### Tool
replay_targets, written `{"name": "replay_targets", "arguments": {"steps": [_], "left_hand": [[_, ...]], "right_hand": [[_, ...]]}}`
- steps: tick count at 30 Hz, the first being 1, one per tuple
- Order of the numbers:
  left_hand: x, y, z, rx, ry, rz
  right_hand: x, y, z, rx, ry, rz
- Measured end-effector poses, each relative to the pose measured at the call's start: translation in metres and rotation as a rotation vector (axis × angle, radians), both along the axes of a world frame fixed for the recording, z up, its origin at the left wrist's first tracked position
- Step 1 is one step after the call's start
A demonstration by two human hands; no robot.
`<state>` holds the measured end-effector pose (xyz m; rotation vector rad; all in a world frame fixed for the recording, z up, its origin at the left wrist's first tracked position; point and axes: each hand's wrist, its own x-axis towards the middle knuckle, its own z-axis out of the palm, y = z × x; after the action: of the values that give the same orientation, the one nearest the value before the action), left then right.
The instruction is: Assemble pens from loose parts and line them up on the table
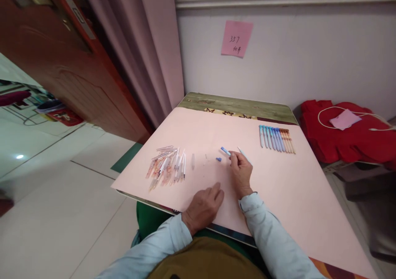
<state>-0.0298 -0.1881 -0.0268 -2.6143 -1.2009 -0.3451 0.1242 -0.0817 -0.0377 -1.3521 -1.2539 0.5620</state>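
My right hand (241,172) is closed round a slim blue pen part (225,151), its darker blue end pointing up and left. Behind its knuckles shows a pale, thin pointed piece (244,153); whether the hand touches it I cannot tell. A small dark blue piece (218,159) lies on the table just left of that hand. My left hand (204,207) rests near the front edge, its fingers loosely extended and holding nothing. Farther left are a clear tube-like piece (193,161) and a heap of pen parts and refills (168,165).
A row of pens (276,139) in turquoise, blue and brown lies at the back right of the pink-covered table (297,196). Red cloth (355,139) with a white cable sits beyond the right edge. A wooden door (77,56) and curtain (151,36) stand at the left.
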Motion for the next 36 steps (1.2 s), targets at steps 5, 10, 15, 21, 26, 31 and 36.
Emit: {"name": "replay_targets", "arguments": {"steps": [5,10,15,21,26,31,36], "left_hand": [[0.000,0.010,0.001,0.038,-0.037,0.144],[-0.010,0.028,0.001,0.032,-0.047,0.466],[-0.014,0.020,0.008,0.124,-0.126,0.204],[-0.010,0.001,0.012,0.055,-0.157,-0.331],[-0.009,0.005,0.011,0.052,-0.182,-0.289],[-0.009,0.005,0.010,0.049,-0.165,-0.313],[-0.011,0.006,0.012,0.057,-0.196,-0.253]], "right_hand": [[0.000,-0.001,0.001,-0.013,0.018,0.001],[-0.001,-0.002,0.003,-0.022,0.028,0.009],[0.000,0.000,-0.001,-0.026,0.041,-0.004],[0.000,0.002,-0.007,-0.030,0.075,-0.050],[-0.001,0.005,-0.008,-0.044,0.151,-0.093],[-0.002,0.005,-0.008,-0.045,0.148,-0.100],[-0.001,0.003,-0.009,-0.029,0.086,-0.084]]}}
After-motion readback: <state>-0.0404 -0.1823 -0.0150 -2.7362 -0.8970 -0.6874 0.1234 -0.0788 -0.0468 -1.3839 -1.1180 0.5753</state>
